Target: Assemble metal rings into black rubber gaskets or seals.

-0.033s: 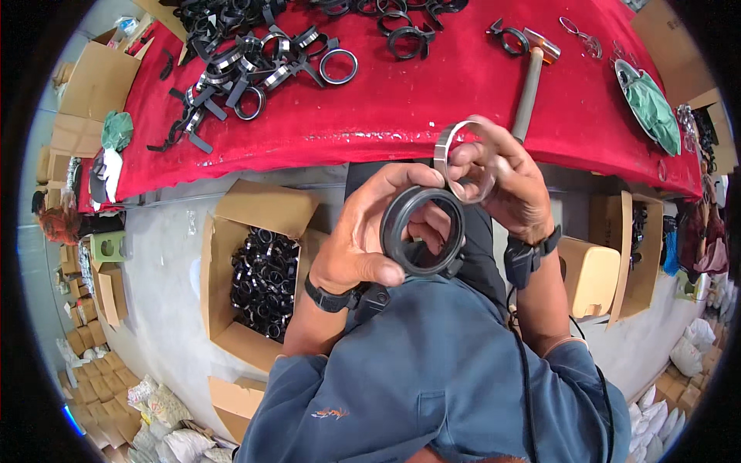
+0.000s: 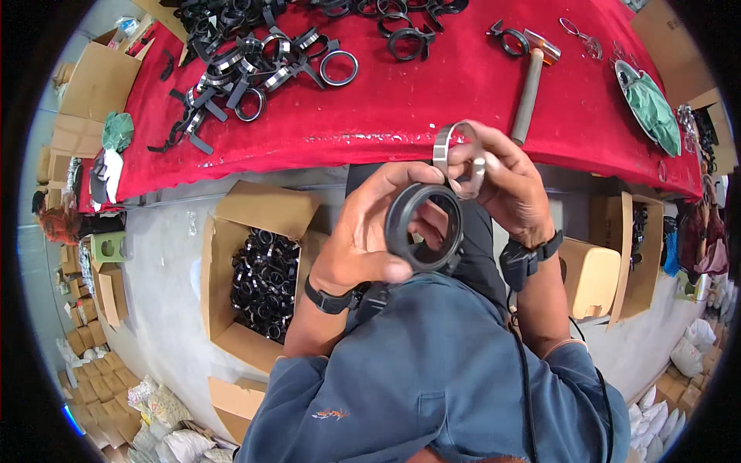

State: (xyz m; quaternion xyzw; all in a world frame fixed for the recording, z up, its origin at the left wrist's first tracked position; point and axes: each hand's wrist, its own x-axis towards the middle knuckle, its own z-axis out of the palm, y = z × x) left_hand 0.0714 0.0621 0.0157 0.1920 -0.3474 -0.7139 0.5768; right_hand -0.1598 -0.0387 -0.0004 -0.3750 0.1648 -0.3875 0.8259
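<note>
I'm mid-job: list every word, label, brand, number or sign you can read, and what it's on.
No text can be read reliably.
Blue-grey shirt: small orange script, too small and stylised to read.
Pale sack at lower left: printed marks, too small and blurred.
Black ring in the left hand: no lettering that I can make out.
Metal band in the right hand: none that I can make out.

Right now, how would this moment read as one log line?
left hand: holds black ring | right hand: holds metal band | hammer: lies on red cloth
</note>
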